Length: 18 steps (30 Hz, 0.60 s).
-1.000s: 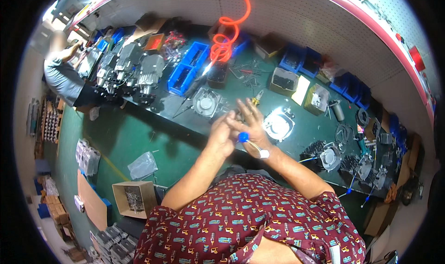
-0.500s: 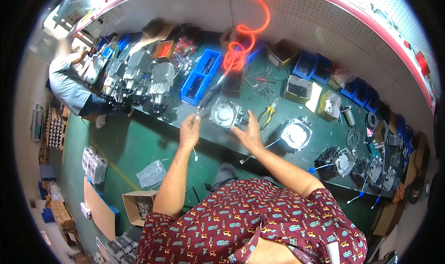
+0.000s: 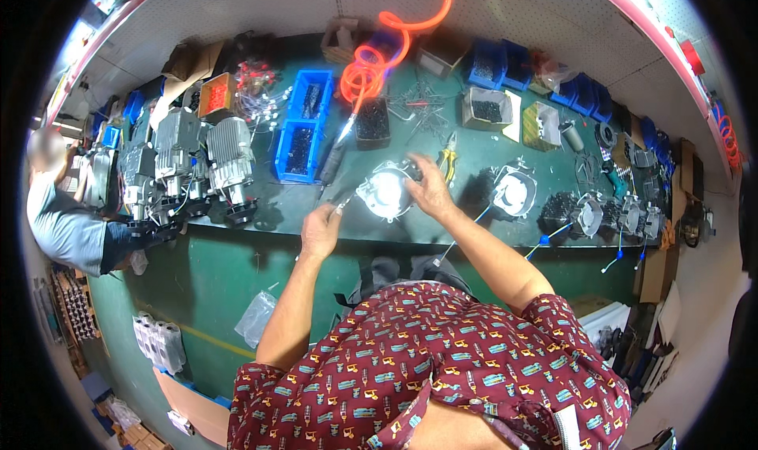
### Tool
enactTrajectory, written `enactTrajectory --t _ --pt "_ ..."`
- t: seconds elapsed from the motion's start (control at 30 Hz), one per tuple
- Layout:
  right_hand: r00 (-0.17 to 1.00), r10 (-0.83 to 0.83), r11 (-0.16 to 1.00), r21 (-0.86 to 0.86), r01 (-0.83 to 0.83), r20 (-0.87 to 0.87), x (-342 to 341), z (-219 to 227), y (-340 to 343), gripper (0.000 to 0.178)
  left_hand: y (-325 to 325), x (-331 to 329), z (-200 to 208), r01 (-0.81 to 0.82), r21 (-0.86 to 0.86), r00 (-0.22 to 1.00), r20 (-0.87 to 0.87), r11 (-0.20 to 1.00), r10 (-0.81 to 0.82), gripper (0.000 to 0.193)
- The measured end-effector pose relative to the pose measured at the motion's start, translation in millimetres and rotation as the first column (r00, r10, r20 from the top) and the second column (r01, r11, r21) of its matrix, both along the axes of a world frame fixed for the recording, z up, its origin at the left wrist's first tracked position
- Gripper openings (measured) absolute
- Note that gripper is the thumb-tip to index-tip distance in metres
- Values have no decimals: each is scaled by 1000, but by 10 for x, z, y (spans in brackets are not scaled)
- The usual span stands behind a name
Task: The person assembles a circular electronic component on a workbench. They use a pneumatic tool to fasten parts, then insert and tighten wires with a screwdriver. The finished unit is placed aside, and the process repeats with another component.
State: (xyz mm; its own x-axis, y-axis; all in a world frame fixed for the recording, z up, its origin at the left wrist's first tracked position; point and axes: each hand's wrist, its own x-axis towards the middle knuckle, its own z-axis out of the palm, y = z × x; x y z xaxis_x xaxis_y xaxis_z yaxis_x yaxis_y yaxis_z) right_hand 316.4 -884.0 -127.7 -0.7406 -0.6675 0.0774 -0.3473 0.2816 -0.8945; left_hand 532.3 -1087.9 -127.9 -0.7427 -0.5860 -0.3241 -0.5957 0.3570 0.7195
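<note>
On the near part of the bench lies a round silver metal motor housing (image 3: 387, 193), its face bright with glare. My right hand (image 3: 430, 188) grips its right edge, thumb and fingers curled around the rim. My left hand (image 3: 320, 233) is closed in a pinch just left of the housing, on what looks like a thin pale wire (image 3: 346, 203); its fingers partly hide it. Beyond that hand lies a dark air tool (image 3: 335, 159) on an orange coiled hose (image 3: 365, 75). Yellow-handled pliers (image 3: 448, 159) rest close to my right fingers.
Further right sit another round housing (image 3: 515, 193) and several smaller motor parts (image 3: 588, 213) with wires. Blue bins (image 3: 300, 146) and a box of dark screws (image 3: 485, 109) stand farther back. Finned motors (image 3: 229, 154) line the left, where a person (image 3: 71, 221) works.
The whole view has shifted, so bench items appear further left. Against the blue bins, the housing and my right hand have moved right. My left hand stays pinched beside the housing.
</note>
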Motion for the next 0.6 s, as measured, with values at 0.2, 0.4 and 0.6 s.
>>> enactTrajectory --t 0.2,0.4,0.6 --pt "995 35 998 54 -30 -92 77 -93 -51 58 115 -58 -84 17 130 997 -73 991 -8 22" --pt "994 43 997 75 -35 -105 85 -106 -27 57 33 -87 -191 33 351 990 -138 936 16 19" --pt "998 37 997 73 -33 -48 84 -78 -42 58 -71 -191 -121 80 469 993 -116 879 -28 24"
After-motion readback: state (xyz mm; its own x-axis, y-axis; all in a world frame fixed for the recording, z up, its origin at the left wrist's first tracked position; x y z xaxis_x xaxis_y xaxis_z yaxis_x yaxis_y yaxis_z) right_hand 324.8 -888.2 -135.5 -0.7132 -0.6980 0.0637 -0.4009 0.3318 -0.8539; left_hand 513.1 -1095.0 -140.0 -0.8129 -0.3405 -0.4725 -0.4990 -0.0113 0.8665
